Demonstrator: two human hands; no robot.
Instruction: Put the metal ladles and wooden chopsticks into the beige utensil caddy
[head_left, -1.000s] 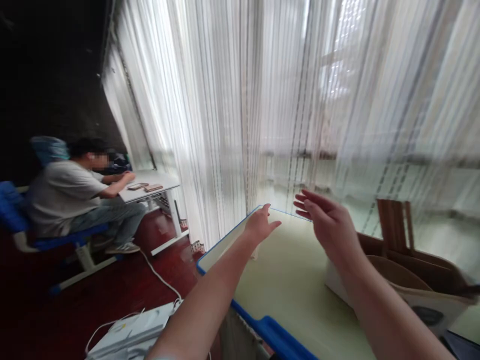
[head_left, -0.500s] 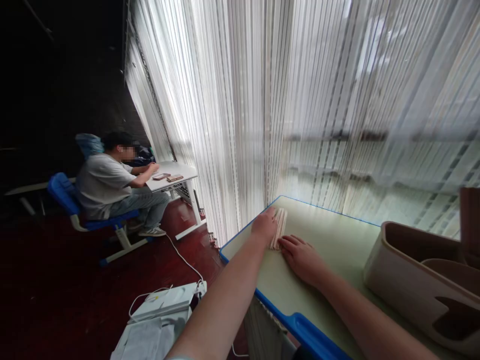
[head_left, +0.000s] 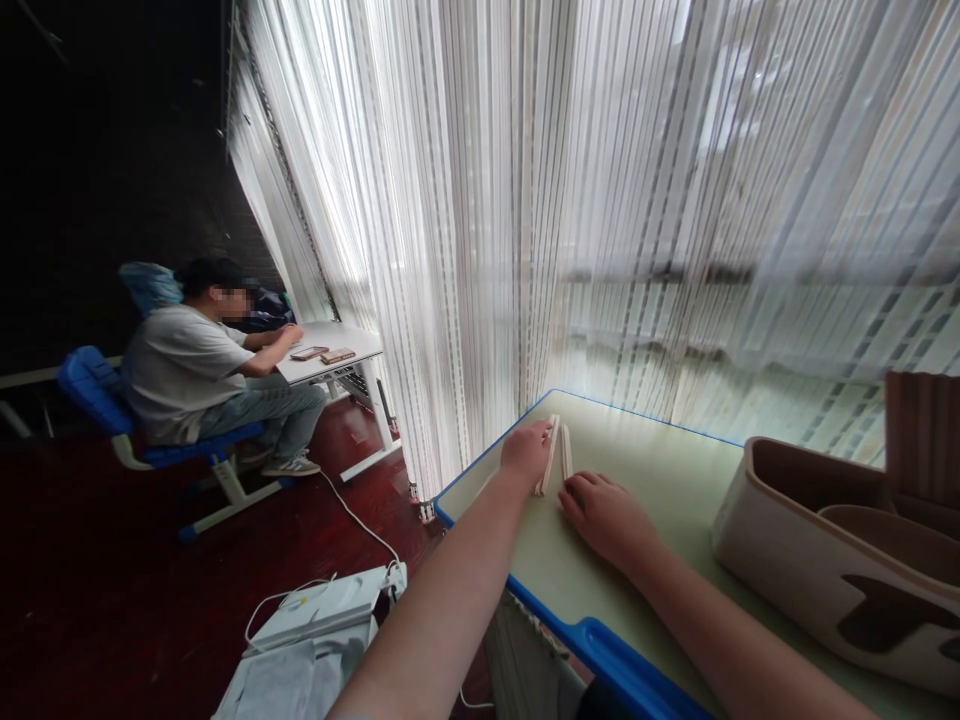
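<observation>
A small bundle of pale wooden sticks [head_left: 555, 455] lies on the light green desk [head_left: 652, 560] near its far left corner. My left hand [head_left: 525, 452] rests beside the sticks on their left, its fingertips touching them. My right hand [head_left: 604, 515] lies on the desk just right of and below the sticks, knuckles up, fingers curled at their near end. Whether either hand grips any stick is hidden.
A beige caddy [head_left: 832, 570] with brown dividers stands on the desk at the right. Sheer curtains [head_left: 600, 200] hang behind. A person [head_left: 195, 370] sits at a white table at the left. A white device [head_left: 307, 640] with cables lies on the red floor.
Both hands came down from the air onto the desk and settled at the sticks. The sticks have spread slightly apart since half a second ago. The view also swung.
</observation>
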